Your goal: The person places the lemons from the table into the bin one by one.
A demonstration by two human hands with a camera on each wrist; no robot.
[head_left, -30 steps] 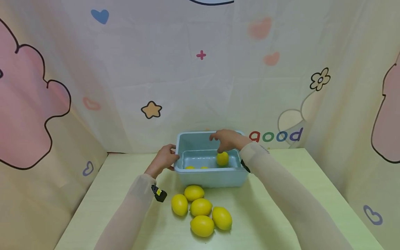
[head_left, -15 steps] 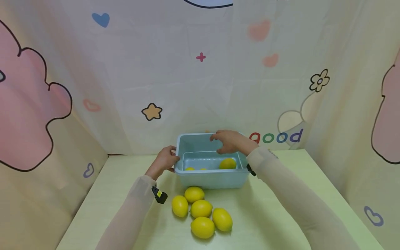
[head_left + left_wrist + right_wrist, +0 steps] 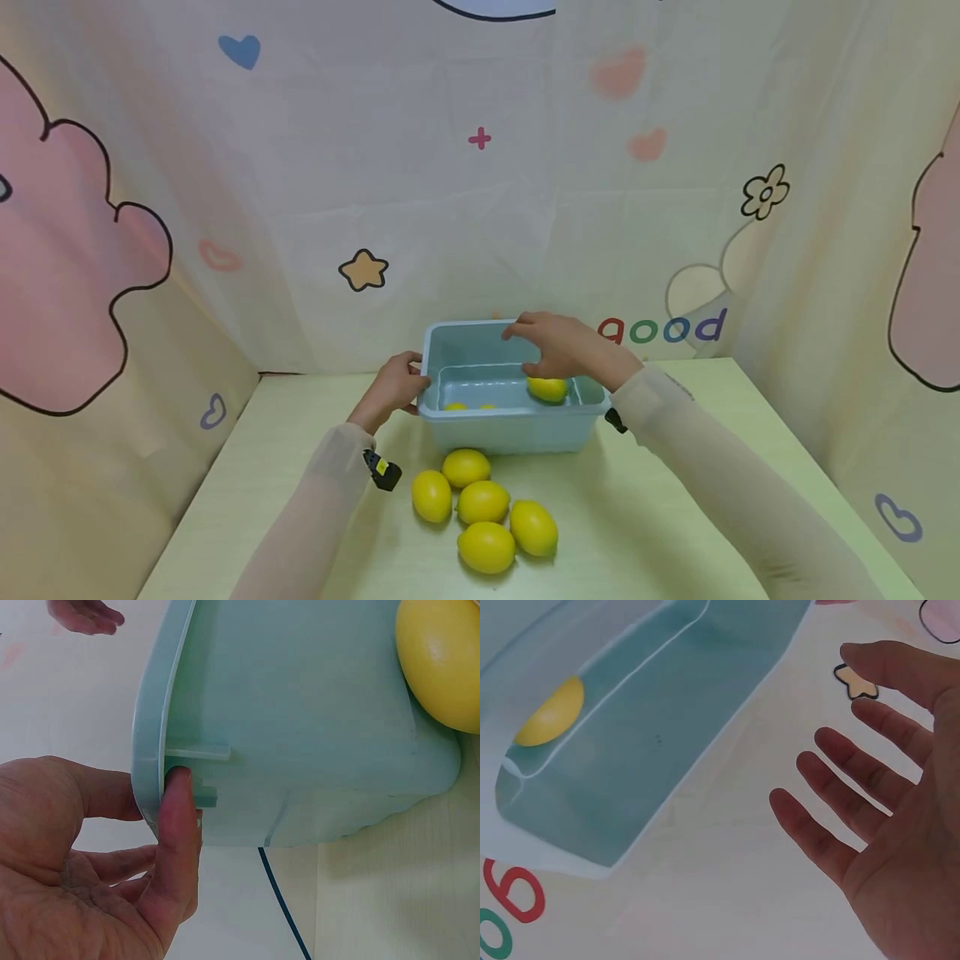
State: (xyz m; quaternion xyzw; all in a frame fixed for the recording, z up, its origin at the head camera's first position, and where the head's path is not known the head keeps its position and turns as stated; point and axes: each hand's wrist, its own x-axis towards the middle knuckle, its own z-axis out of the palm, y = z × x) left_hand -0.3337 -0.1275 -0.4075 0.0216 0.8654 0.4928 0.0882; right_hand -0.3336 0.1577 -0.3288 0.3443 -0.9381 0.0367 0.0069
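A pale blue-green plastic bin (image 3: 510,432) stands on the table against the back curtain. My left hand (image 3: 393,383) grips its left rim; in the left wrist view the thumb and fingers pinch the edge (image 3: 150,735) from both sides. My right hand (image 3: 566,343) hovers over the bin's right part, fingers spread and holding nothing, as the right wrist view shows. Below it a lemon (image 3: 547,390) lies inside the bin, partly covered by the hand in the head view. At the bin's front wall the tops of two more lemons (image 3: 455,407) peek out.
Several lemons (image 3: 483,503) lie in a loose group on the pale wooden table (image 3: 637,533), in front of the bin. One lemon (image 3: 442,660) shows close to the bin's wall in the left wrist view. A patterned curtain (image 3: 420,208) encloses the table's back and sides.
The lemon under my right hand has dropped from its fingertips and rolled onto the bin's floor. My right hand has shifted slightly right; the left hand stays at the rim.
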